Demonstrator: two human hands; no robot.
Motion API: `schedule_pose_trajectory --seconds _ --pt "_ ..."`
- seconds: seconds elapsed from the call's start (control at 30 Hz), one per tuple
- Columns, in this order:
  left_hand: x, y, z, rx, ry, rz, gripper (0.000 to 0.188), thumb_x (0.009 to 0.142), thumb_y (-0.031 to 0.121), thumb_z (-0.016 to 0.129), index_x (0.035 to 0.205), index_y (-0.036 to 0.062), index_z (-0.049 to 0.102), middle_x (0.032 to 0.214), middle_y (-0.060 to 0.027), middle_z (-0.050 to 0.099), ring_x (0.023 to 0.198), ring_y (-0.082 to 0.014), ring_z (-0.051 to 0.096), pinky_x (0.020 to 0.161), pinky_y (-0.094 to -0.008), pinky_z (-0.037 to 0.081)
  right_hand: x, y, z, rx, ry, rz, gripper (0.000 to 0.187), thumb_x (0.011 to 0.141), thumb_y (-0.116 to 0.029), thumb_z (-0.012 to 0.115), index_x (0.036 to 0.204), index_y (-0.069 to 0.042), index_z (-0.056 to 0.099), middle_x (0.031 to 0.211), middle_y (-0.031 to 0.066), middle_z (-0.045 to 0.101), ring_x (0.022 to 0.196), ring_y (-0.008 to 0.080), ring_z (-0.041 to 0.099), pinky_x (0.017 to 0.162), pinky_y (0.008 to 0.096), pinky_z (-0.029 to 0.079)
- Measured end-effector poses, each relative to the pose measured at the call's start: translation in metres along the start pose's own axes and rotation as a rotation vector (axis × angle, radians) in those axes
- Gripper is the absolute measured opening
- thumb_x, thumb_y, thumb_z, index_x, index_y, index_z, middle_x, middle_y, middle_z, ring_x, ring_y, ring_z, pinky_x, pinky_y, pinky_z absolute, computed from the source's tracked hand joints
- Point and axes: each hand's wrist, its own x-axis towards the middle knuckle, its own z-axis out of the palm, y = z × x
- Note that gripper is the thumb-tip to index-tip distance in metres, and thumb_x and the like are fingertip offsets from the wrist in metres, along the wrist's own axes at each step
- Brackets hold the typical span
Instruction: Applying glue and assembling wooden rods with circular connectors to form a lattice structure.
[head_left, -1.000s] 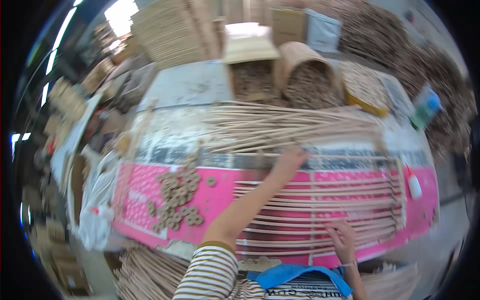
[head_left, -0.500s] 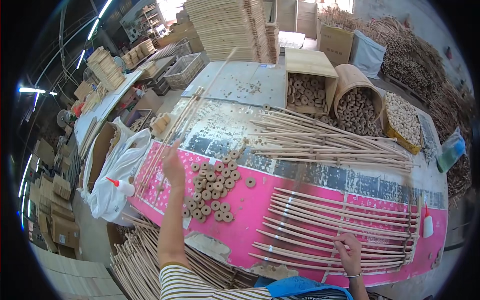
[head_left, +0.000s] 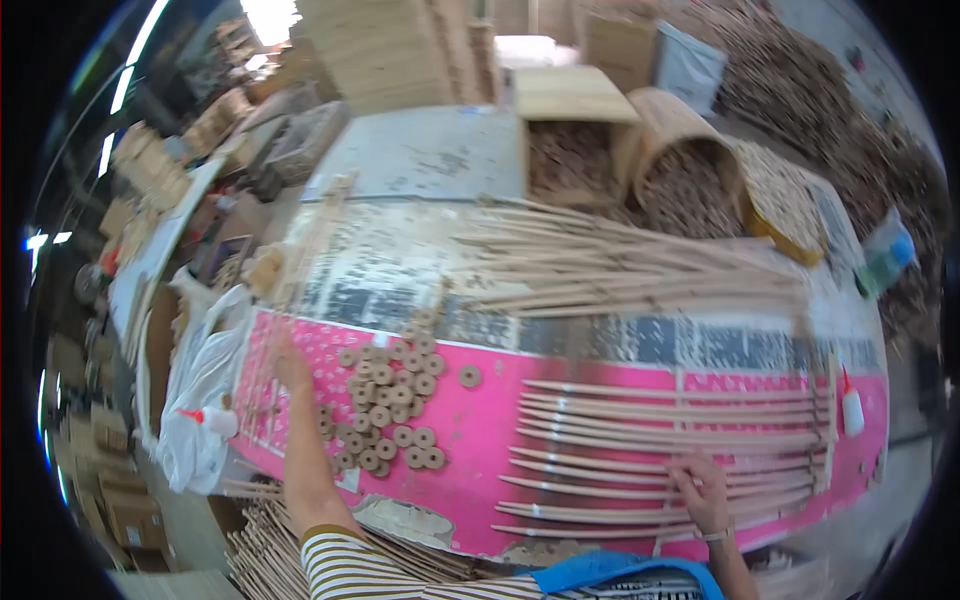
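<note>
My left hand (head_left: 290,362) reaches over the left end of the pink table cover, beside several long thin wooden sticks (head_left: 312,235). Motion smears its fingers, so what they hold cannot be told. To its right lies a loose heap of drilled wooden discs (head_left: 385,395). My right hand (head_left: 703,490) is closed, fingertips pinched together, above a row of parallel wooden sticks (head_left: 590,408). Whatever is in that pinch is too small or hidden. The row's right ends meet an upright wooden strip (head_left: 832,425).
Behind the row lies a pile of loose sticks (head_left: 620,262). Farther back are a wooden box (head_left: 575,95) and a round tub (head_left: 668,112) of discs, and a yellow tray (head_left: 785,240) of small pale pieces. Red-tipped glue bottles stand right (head_left: 852,410) and left (head_left: 215,420).
The whole view has shifted and blurred. My left hand has moved left and lower; the long stick that slanted up from it no longer stands out. My right hand stays over the row.
</note>
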Motion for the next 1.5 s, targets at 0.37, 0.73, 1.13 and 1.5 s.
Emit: schedule_pose_trajectory --seconds 0.37,0.73,1.13,1.5 --pt "0.022 0.035 -0.028 0.067 0.002 0.286 0.04 0.095 0.004 0.061 0.134 0.0088 0.07 0.124 -0.0143 0.073 0.117 -0.0337 0.067 0.1 -0.0431 0.054 0.023 -0.003 -0.03 -0.014 0.081 -0.07 0.013 0.092 0.001 0.068 0.104 0.001 0.075 0.097 0.0127 0.073 0.09 0.0241 0.069 0.08 0.0346 0.054" --pt "-0.055 0.311 -0.176 -0.544 -0.728 0.448 0.05 0.086 0.017 0.078 0.135 0.0156 0.067 0.125 -0.0059 0.065 0.116 -0.03 0.061 0.099 -0.0445 0.046 0.089 0.087 -0.092 -0.382 0.14 -0.202 0.021 0.087 -0.006 0.072 0.107 -0.004 0.074 0.1 0.0121 0.07 0.096 0.0319 0.063 0.087 0.0428 0.05" --pt "-0.081 0.384 -0.176 -1.29 -0.902 -0.447 0.033 0.101 0.015 0.068 0.133 0.005 0.068 0.106 0.0004 0.069 0.093 -0.0106 0.065 0.086 -0.0257 0.049 0.104 0.093 -0.109 -0.244 0.112 -0.26 0.012 0.086 -0.003 0.074 0.098 -0.001 0.072 0.088 0.0088 0.06 0.089 0.0254 0.059 0.08 0.0358 0.049" --pt "-0.071 0.398 -0.191 -1.632 -1.04 -0.849 0.023 0.104 0.022 0.068 0.121 0.008 0.072 0.106 0.0015 0.073 0.095 -0.0058 0.065 0.079 -0.0226 0.047 0.109 0.091 -0.114 -0.194 0.116 -0.304 0.011 0.088 -0.004 0.075 0.098 -0.003 0.073 0.089 0.0077 0.062 0.089 0.0256 0.06 0.08 0.0359 0.049"
